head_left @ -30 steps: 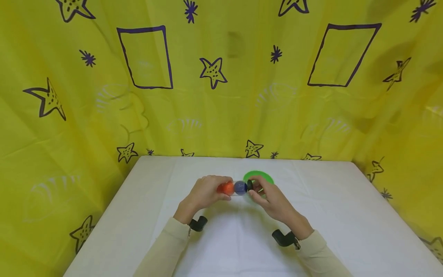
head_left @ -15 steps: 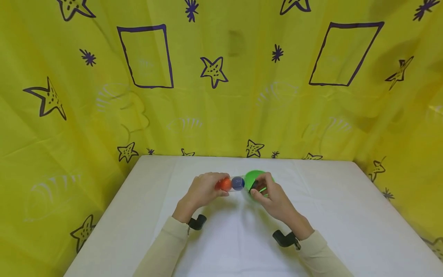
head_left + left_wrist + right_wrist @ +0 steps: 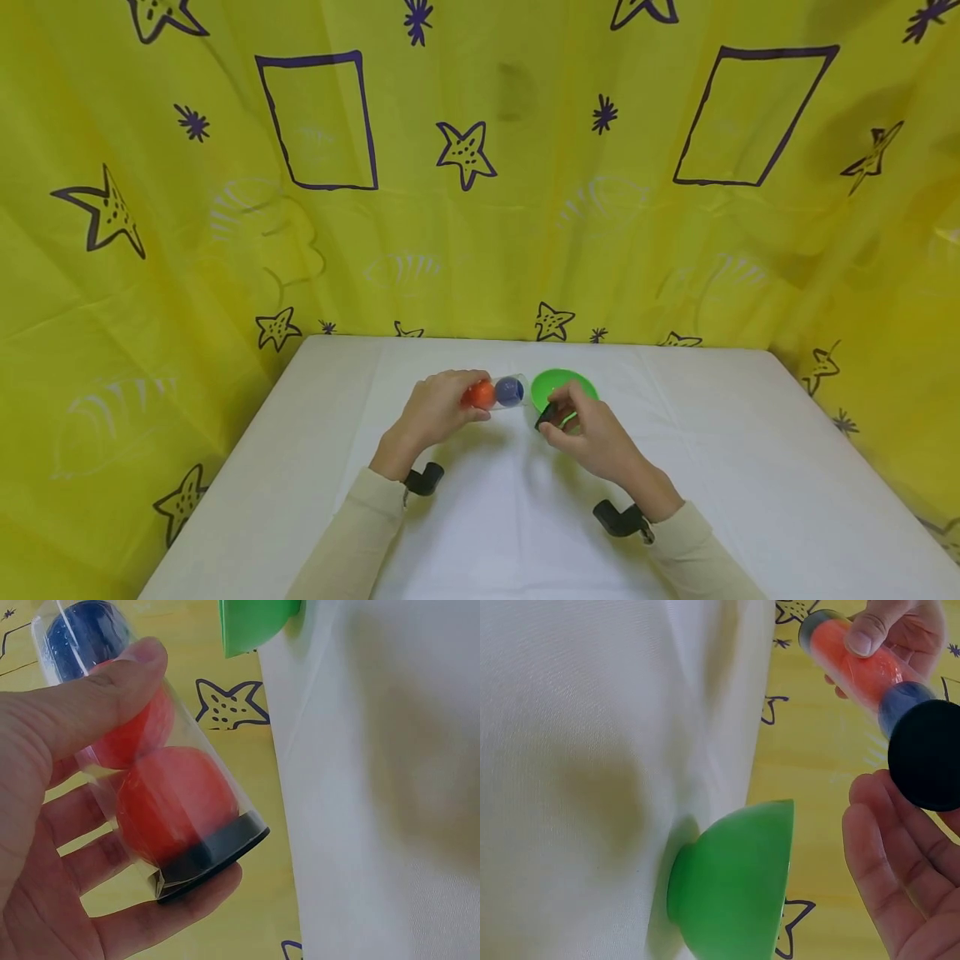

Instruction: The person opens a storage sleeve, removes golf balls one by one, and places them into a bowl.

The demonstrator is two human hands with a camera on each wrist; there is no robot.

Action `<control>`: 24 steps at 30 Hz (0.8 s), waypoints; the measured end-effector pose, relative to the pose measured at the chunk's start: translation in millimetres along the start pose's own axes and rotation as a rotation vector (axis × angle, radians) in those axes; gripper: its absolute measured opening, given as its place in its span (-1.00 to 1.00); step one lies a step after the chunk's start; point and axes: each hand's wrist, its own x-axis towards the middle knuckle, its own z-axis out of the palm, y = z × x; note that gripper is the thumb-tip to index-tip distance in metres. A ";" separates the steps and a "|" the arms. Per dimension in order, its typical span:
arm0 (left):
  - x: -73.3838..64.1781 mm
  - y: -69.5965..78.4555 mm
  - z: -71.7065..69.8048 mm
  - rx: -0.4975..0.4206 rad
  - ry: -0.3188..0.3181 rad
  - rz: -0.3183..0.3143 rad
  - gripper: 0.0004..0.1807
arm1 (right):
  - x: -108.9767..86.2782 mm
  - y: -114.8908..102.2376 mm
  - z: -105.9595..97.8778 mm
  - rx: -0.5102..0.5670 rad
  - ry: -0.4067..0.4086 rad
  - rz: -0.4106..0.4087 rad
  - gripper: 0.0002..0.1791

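My left hand [image 3: 431,414] grips a clear plastic tube [image 3: 214,776], thumb on one side and fingers round the other. Inside are two orange-red balls [image 3: 176,802] and a blue ball [image 3: 509,391] nearest the uncapped end. A black cap [image 3: 217,851] closes the tube's other end, by my little finger. In the head view the tube lies nearly level above the table, its uncapped end facing right. My right hand [image 3: 600,437] pinches a round black lid [image 3: 930,754], held apart from the tube, in front of a green bowl [image 3: 731,881].
The bowl stands upright on the white-covered table [image 3: 465,517], just behind my right hand. A yellow curtain [image 3: 480,242] with drawn stars hangs beyond the table's back edge and along both sides. Each wrist carries a black camera mount [image 3: 618,518].
The black lid has come away from the tube's end, and my right hand has lowered it slightly toward me. My left hand has shifted the tube left and a little farther away.
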 end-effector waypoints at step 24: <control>-3.0 -3.4 -9.6 0.004 0.040 -0.046 -0.47 | -2.5 2.1 17.3 -0.145 -0.166 -0.096 -0.49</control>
